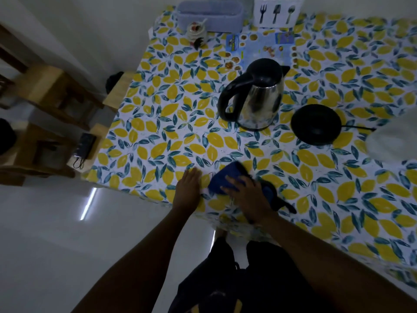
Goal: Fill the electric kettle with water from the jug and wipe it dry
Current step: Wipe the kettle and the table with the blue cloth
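Observation:
A steel electric kettle (259,102) with a black handle and lid stands upright in the middle of the table, off its round black base (316,124), which lies to its right with a cord. A dark blue cloth (225,177) lies near the table's front edge. My right hand (246,195) rests flat on top of the cloth, fingers spread over it. My left hand (189,184) lies flat on the tablecloth just left of the cloth, holding nothing. A pale blurred shape (392,141) at the right edge may be the jug; I cannot tell.
The table (158,123) wears a lemon-print cloth. At the back stand a lilac basket (209,15), a white cutlery holder (276,11), a small jar (196,32) and a blue printed mat (261,47). Wooden chairs (52,98) stand to the left.

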{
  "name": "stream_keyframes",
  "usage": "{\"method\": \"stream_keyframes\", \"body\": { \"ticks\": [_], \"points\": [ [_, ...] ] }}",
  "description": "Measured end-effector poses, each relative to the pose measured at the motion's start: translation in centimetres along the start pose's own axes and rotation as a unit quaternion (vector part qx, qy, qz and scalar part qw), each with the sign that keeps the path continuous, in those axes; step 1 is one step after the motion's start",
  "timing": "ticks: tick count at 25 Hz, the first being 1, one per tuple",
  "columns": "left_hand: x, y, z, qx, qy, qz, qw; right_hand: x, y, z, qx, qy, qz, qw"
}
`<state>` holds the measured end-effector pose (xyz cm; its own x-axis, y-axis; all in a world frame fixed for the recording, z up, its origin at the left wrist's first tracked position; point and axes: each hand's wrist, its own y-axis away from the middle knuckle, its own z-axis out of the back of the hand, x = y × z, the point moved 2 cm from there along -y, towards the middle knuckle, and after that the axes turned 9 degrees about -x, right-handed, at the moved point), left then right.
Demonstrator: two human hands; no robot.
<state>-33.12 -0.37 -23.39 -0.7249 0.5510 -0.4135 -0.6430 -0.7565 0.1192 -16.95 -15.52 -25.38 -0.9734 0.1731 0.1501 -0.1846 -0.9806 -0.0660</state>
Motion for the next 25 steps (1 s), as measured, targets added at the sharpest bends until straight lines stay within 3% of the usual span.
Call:
{"method": "stream_keyframes", "body": {
  "ticks": [2,4,9,11,13,15,17,19,20,22,25],
  "points": [
    [0.2,0.0,-0.1,-0.006,0.001,0.012,1.0,-1.2,-1.4,0.9,-0.024,-0.005,-0.101,0.995],
    [-0.1,-0.1,0.0,-0.005,0.006,0.02,1.0,0.1,-1.9,1.0,-0.035,-0.016,-0.132,0.99],
    [0.2,-0.4,-0.2,0.011,-0.017,0.012,1.0,1.1,3.2,-0.9,-0.02,-0.005,0.139,0.99],
    [-0.5,-0.6,-0.3,0.015,-0.028,0.0,0.999,-2.3,4.7,-0.5,-0.021,0.022,0.18,0.983],
    [-2.0,-0.8,-0.6,0.027,-0.039,-0.038,0.998,-6.8,6.0,0.2,-0.027,0.053,0.129,0.99],
    [-4.0,-0.9,-1.2,0.046,-0.049,-0.076,0.995,-11.5,6.6,1.7,-0.029,0.076,-0.049,0.995],
    [-6.2,-1.3,-2.4,0.077,-0.052,-0.103,0.99,-13.6,6.3,3.3,-0.045,0.067,-0.237,0.968],
    [-8.3,-1.9,-3.5,0.1,-0.061,-0.12,0.986,-11.9,5.7,3.7,-0.033,0.035,-0.332,0.942],
    [-9.1,-2.1,-4.1,0.106,-0.07,-0.127,0.984,-10.2,5.8,3.6,-0.03,0.031,-0.334,0.942],
    [-10.2,-2.4,-4.9,0.12,-0.067,-0.124,0.983,-6.9,7.0,2.6,-0.027,0.045,-0.25,0.967],
    [-10.3,-2.3,-5.7,0.127,-0.079,-0.119,0.982,-7.8,7.4,2.4,-0.007,0.06,-0.164,0.985]
  ]
}}
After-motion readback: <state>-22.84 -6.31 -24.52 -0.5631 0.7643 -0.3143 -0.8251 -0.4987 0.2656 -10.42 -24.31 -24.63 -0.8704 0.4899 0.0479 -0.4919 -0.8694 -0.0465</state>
